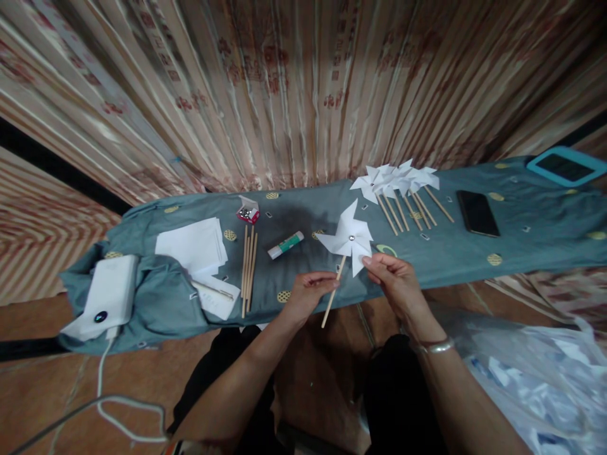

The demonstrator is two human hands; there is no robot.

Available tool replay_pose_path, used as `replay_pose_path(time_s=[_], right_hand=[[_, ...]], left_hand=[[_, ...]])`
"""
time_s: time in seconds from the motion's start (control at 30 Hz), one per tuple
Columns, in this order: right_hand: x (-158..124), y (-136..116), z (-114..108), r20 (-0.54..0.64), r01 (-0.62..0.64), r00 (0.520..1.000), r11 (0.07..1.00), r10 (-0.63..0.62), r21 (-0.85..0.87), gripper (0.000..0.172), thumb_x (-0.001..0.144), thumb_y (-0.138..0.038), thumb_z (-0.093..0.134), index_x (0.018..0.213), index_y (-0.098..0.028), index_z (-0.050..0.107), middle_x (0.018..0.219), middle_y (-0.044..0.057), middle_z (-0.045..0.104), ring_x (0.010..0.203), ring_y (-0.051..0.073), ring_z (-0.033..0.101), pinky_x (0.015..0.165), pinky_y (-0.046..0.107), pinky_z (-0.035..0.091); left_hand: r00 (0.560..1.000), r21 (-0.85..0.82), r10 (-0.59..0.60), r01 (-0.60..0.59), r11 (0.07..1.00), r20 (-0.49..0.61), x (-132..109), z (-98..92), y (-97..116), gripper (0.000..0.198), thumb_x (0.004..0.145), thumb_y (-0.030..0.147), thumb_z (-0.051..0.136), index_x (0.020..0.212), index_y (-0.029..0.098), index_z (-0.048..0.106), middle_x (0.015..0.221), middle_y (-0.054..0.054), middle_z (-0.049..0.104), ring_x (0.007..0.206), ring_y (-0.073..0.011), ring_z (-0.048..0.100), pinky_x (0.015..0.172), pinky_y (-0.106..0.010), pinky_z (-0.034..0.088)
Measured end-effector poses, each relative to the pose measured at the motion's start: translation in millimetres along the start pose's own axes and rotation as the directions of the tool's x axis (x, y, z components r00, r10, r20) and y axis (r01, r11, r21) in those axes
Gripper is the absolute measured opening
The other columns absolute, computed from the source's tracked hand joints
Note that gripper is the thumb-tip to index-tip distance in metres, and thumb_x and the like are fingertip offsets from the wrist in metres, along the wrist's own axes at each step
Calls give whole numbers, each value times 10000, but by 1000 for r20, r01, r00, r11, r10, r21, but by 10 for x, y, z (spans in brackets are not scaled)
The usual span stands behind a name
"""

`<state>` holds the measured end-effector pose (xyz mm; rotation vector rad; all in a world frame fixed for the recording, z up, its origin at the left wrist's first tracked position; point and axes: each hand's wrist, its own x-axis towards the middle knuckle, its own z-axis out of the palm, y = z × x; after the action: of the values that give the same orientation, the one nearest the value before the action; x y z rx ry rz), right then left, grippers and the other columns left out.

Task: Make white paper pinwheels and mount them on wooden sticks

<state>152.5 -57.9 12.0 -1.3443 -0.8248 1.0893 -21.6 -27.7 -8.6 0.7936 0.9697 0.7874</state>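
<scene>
A white paper pinwheel (349,237) on a thin wooden stick is held up over the front edge of the cloth. My left hand (310,291) pinches its stick below the blades. Thumb and fingers of my right hand (391,278) are closed on the lower right blade. A silver pin head shows at the pinwheel's centre. Several finished-looking pinwheels (398,180) lie overlapped at the back. To the left are loose wooden sticks (249,268), a glue stick (285,245) and a small red box of pins (248,210).
White paper sheets (190,243) and a pen (213,289) lie on the left of the cloth-covered board (303,202). A power bank (111,291) with a cable sits at the left end. On the right are a phone (478,213) and a blue-framed device (566,166). A plastic bag (535,379) stands lower right.
</scene>
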Motion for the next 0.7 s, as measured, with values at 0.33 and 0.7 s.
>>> replay_pose_path(time_s=[0.33, 0.7], right_hand=[[-49, 9, 136, 63, -1, 998, 999, 4, -52, 472, 656, -527, 796, 497, -187, 510, 445, -65, 412, 450, 59, 302, 465, 251, 187], [-67, -32, 207, 89, -3, 996, 997, 10, -78, 503, 631, -574, 792, 467, -192, 510, 437, -64, 398, 444, 66, 292, 459, 259, 187]], left_hand=[[1000, -1, 9, -9, 1000, -4, -2, 19, -7, 368, 433, 386, 908, 713, 180, 787, 719, -48, 744, 651, -145, 618, 716, -286, 490], [999, 7, 41, -41, 999, 22, -24, 26, 32, 333, 465, 386, 895, 707, 183, 788, 703, -39, 739, 651, -136, 603, 713, -274, 480]])
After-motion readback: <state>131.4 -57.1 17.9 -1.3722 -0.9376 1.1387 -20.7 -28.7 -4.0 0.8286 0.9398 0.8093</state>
